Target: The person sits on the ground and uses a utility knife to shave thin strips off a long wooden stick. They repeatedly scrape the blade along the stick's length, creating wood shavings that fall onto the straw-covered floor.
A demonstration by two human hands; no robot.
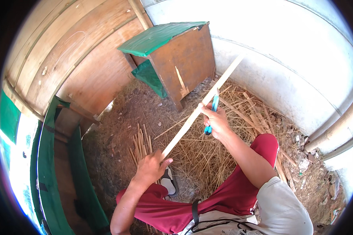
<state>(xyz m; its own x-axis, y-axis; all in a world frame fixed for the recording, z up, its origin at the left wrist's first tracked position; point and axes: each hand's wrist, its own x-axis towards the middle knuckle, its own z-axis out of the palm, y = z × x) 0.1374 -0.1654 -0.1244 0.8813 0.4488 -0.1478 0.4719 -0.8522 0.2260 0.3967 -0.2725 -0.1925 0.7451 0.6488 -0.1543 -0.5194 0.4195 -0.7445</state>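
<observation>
A long pale strip (184,128) of wood or bamboo slants across in front of me, its far end up toward the white wall. My left hand (150,169) is closed around its near, lower end. A blue box cutter (215,105) with a dark end is gripped in my right hand (219,122), its tip against or very close to the strip. The thumb and fingers of that hand also touch the strip near its middle. Whether the blade is out is too small to tell.
Thin shavings (196,164) cover the ground between my legs. A bundle of thin sticks (141,143) lies by my left foot. Beyond stands a brown wooden cabinet (188,58) with a green cover. Green-covered boards (51,168) line the left; scrap wood pieces (259,117) lie along the white wall (278,82).
</observation>
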